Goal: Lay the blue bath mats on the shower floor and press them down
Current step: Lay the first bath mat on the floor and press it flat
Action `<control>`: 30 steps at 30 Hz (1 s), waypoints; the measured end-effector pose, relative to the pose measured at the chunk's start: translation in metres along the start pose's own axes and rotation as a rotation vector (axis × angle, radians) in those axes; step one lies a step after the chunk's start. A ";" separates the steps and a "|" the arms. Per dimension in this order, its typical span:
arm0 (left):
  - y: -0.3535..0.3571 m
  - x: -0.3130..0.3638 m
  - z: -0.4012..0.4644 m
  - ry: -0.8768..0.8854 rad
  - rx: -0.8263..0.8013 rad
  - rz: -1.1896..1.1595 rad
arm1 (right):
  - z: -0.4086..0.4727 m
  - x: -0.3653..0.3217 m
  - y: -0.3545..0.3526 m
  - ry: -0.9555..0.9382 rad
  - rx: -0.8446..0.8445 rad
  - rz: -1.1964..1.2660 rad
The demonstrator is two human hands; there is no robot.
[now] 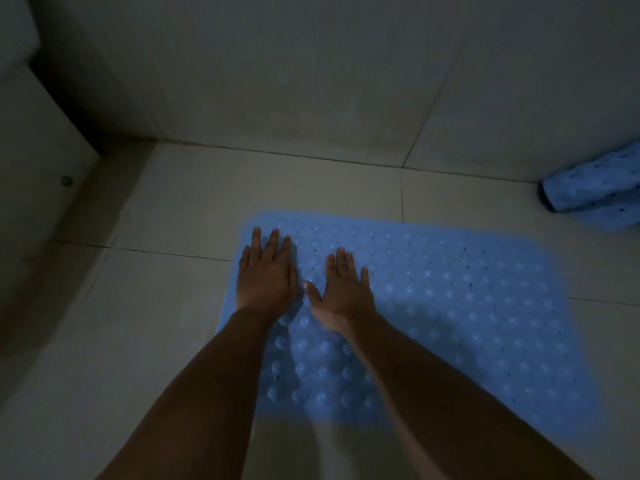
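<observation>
**Both palms flat on the spread blue mat**

Your two bare forearms come in from the bottom edge and reach forward over the near part of the blue bath mat [450, 306], which lies spread flat on the tiled shower floor [173, 306]. Its surface shows rows of round bumps and small holes. Your left hand [265, 275] rests palm down at the far left corner of this mat, with the fingers stretched out and close together; the fingertips almost reach the far edge. Your right hand [344, 289] lies palm down just beside it, a little nearer to you, with the fingers extended and the thumb spread out toward the left hand. Neither hand grasps anything; both are open and flat against the mat.

Far to the right, well apart from your hands, a second blue mat [595, 192] lies rolled or folded on the floor, close to the wall [311, 81], and the picture edge cuts it off. On the left side a low ledge [52, 202] runs along the floor. The light is dim, so fine details stay unclear.
</observation>
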State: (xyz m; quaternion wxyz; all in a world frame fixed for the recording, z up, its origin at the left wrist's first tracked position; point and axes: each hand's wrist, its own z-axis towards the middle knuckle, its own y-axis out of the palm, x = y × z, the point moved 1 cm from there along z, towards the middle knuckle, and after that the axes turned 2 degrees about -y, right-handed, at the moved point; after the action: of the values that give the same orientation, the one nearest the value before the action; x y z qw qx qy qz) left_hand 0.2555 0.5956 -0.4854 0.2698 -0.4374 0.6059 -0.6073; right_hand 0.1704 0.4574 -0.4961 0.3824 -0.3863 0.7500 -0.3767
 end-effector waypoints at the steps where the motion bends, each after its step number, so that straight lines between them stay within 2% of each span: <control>1: -0.006 0.002 -0.002 0.002 0.007 -0.005 | 0.004 -0.004 -0.017 0.031 -0.072 0.004; 3: -0.016 0.008 -0.003 0.011 0.014 -0.023 | 0.013 -0.012 -0.054 0.119 -0.150 0.080; 4: -0.020 0.012 -0.004 0.021 0.011 -0.038 | 0.016 -0.012 -0.071 0.153 -0.133 0.132; 9: -0.007 0.036 -0.004 0.112 -0.008 -0.055 | 0.012 0.004 -0.107 0.071 0.110 0.243; 12: 0.025 0.049 -0.014 0.124 -0.114 -0.008 | 0.013 0.021 -0.104 0.031 0.160 0.247; 17: 0.046 0.056 -0.017 0.104 -0.001 0.108 | 0.035 0.045 -0.094 -0.023 0.261 0.251; 22: 0.049 0.058 -0.022 0.106 -0.005 0.102 | 0.035 0.062 -0.065 -0.058 0.323 0.183; 27: 0.048 0.053 -0.019 0.117 -0.013 0.059 | 0.026 0.072 -0.057 -0.045 0.326 0.256; 30: 0.041 0.054 -0.015 0.109 -0.130 0.014 | 0.021 0.071 -0.067 -0.007 0.252 0.256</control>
State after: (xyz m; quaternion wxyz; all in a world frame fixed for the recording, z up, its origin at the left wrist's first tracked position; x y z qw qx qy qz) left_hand 0.2088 0.5513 -0.5125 0.2117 -0.4162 0.6608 -0.5876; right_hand 0.1792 0.3621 -0.4677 0.4752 -0.2381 0.7387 -0.4145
